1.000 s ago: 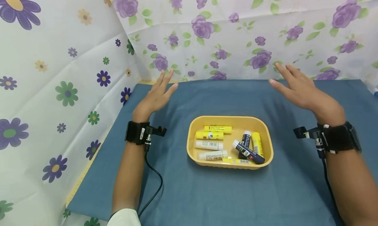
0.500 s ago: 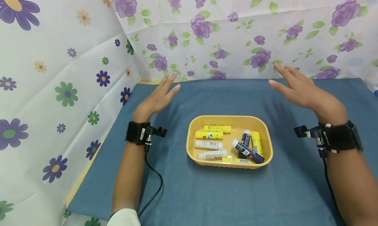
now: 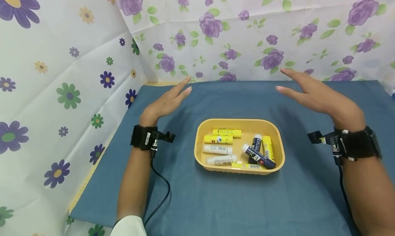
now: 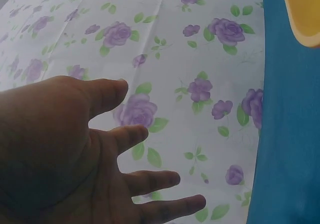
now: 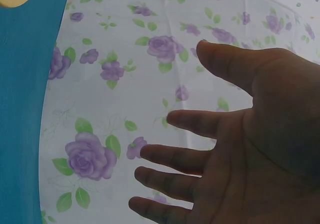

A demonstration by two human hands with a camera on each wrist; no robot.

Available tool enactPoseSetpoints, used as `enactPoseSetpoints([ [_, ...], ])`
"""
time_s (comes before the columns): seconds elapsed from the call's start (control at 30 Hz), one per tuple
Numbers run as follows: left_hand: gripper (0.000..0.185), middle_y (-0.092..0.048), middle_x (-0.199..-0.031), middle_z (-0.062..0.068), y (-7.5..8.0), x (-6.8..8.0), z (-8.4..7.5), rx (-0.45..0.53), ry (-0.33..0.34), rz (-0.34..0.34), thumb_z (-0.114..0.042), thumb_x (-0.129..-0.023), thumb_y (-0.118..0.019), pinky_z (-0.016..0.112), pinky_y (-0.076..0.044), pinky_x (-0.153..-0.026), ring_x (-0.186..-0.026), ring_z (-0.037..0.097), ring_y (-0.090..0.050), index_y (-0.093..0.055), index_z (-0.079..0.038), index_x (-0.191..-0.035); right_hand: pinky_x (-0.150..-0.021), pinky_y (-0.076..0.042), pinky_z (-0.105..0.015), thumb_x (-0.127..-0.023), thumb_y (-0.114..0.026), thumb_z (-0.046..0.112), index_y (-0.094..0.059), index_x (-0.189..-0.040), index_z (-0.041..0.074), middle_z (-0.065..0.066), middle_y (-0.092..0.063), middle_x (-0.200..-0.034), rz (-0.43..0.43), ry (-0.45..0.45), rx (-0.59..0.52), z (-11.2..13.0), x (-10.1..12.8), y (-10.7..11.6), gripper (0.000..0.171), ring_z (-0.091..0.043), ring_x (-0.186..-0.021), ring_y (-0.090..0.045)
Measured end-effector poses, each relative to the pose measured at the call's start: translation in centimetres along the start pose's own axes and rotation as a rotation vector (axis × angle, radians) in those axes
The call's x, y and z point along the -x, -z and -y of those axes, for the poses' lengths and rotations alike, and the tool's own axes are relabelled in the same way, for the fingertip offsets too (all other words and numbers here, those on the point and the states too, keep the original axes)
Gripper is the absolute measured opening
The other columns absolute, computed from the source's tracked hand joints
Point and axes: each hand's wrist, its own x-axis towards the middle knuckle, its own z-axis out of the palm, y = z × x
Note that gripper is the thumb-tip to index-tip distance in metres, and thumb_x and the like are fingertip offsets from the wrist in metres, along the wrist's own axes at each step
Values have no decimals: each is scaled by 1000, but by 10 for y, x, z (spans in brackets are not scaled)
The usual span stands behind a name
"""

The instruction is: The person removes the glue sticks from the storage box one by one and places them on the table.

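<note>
A yellow plastic tray (image 3: 200,126) sits mid-table in the head view, with several glue sticks lying in it. Yellow glue sticks (image 3: 218,139) and white glue sticks (image 3: 221,160) lie on its left side. On the right, a dark blue glue stick (image 3: 259,157) lies across another dark one, beside a yellow stick (image 3: 268,148). My left hand (image 3: 165,103) is raised beyond the tray's left side, fingers straight, holding nothing. To the right of the tray, my right hand (image 3: 321,95) hovers likewise, fingers extended and spread in the right wrist view, touching nothing.
A blue cloth (image 3: 197,201) covers the table. Floral sheets (image 3: 240,34) hang behind and at the left. Each wrist bears a strapped camera (image 3: 145,138), with a black cable (image 3: 166,184) running down along the left forearm.
Both hands have tilted slightly, their fingers dipping lower and turning inward toward each other. The tray and glue sticks have stayed in place.
</note>
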Motion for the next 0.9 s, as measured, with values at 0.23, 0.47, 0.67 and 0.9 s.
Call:
enactPoseSetpoints([
  [0.23, 65, -3, -169, -11, 3, 0, -3, -19, 6, 9, -58, -107, -28, 47, -11, -123, -155, 13, -4, -4, -34, -162, -108, -19, -74, -105, -49, 51, -33, -158, 8, -27, -22, -162, -18, 0, 44, 4, 1, 0, 70, -51, -148, -17],
  [0.47, 64, -2, -169, -11, -1, -1, -3, 1, 50, 54, -63, -105, -28, 51, -12, -122, -156, 17, -3, -3, -43, -160, -107, -20, -75, -105, -50, 49, -35, -157, 8, -28, -21, -162, -26, -12, 58, 4, 4, 4, 68, -52, -147, -17],
  [0.67, 60, -16, -168, -7, -17, -15, 5, 102, 58, 148, -67, -103, -29, 55, -21, -119, -154, 24, -21, -14, -48, -158, -105, -22, -75, -105, -49, 50, -33, -158, 9, -28, -21, -162, 6, -45, 42, 1, 8, 3, 69, -54, -146, -19],
  [0.9, 53, -53, -146, 14, -51, -42, 34, 338, -85, 223, -47, -108, -41, 55, -42, -106, -132, 33, -53, -46, -17, -152, -101, -29, -76, -104, -49, 54, -35, -157, 10, -28, -28, -160, 64, -75, 75, 4, 5, -8, 71, -55, -141, -29],
])
